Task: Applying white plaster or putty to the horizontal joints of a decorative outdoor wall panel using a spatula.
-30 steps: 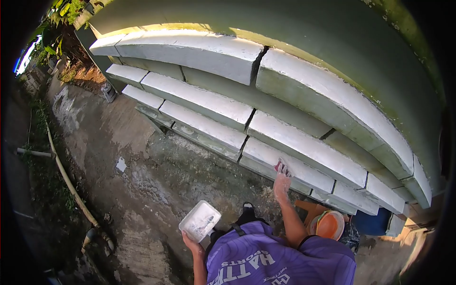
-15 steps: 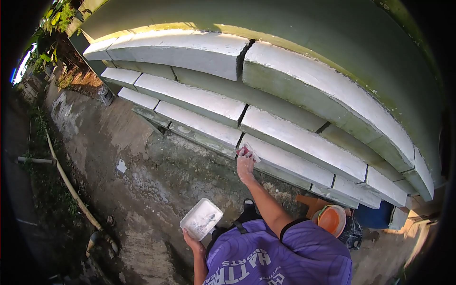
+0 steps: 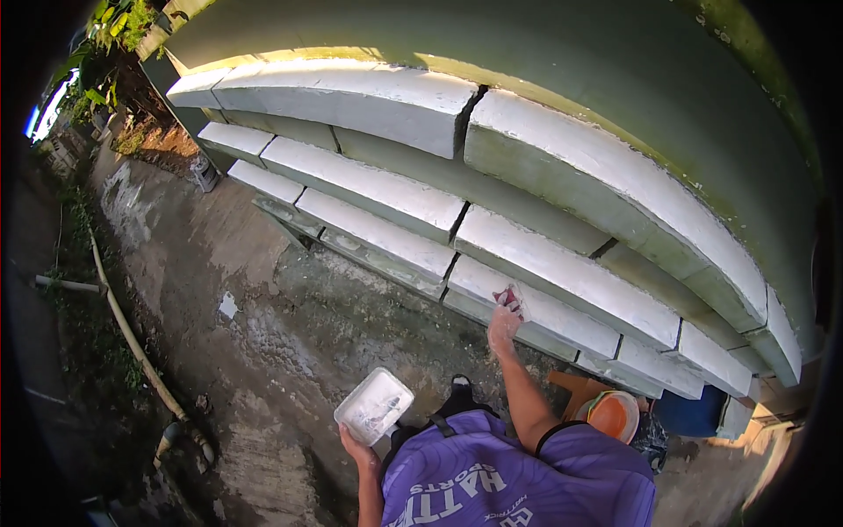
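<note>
My right hand [image 3: 502, 325], dusted white, grips a small red tool [image 3: 507, 300] with a pale, blurry flat part against the top of a white-coated block [image 3: 566, 314] in the lowest long row. My left hand [image 3: 351, 439] grips the edge of a white plastic tray [image 3: 376, 395] that has white stuff smeared in it. The blocks form stepped rows along a green wall [image 3: 571, 35], white on top and greenish-grey on their faces, with dark gaps between segments.
An orange bucket [image 3: 609, 416], a brown plastic stool [image 3: 575, 386] and a blue container [image 3: 685, 408] stand at the lower right. A long pale pipe [image 3: 136, 351] runs along the weedy left edge of the concrete path [image 3: 219, 255]. Plants [image 3: 110, 44] grow at the upper left.
My right hand with the red tool moved left along the block to the gap, then back to the right, short of where it started. My left hand holds the tray about where it was.
</note>
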The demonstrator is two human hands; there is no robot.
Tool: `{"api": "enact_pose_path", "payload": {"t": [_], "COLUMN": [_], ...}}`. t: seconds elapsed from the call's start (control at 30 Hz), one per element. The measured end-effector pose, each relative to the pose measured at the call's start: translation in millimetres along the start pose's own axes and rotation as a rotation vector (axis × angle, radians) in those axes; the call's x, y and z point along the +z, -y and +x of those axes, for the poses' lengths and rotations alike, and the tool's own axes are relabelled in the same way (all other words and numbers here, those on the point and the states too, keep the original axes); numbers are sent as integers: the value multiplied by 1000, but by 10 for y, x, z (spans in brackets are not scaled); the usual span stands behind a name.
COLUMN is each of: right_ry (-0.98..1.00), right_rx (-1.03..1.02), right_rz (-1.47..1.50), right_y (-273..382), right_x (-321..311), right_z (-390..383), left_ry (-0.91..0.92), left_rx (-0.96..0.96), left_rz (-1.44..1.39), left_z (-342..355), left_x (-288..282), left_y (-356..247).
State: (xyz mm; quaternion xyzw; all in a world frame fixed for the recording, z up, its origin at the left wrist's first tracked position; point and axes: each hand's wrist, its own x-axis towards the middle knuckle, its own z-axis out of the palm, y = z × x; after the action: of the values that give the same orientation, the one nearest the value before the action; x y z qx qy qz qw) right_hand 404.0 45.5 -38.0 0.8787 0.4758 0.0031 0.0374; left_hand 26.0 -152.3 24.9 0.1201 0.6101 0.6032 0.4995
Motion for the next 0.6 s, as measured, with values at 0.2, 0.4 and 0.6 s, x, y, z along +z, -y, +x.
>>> {"api": "enact_pose_path", "payload": {"t": [0.2,0.4,0.6], "right_ry": [-292,46,-114], "right_rx": [-298,-398,-316], "right_rz": [-17,277,194], "right_y": [938,957,461], "right_x": [-159,-627,-351], "right_z": [-74,-190,307], "left_ry": [-18,-88,-86], "left_rx": [-24,7,28], "left_rz": [8,0,-20], "left_z": [-36,-81,-82], "left_x": [-12,-163,-224], "left_y": [33,61,77]}}
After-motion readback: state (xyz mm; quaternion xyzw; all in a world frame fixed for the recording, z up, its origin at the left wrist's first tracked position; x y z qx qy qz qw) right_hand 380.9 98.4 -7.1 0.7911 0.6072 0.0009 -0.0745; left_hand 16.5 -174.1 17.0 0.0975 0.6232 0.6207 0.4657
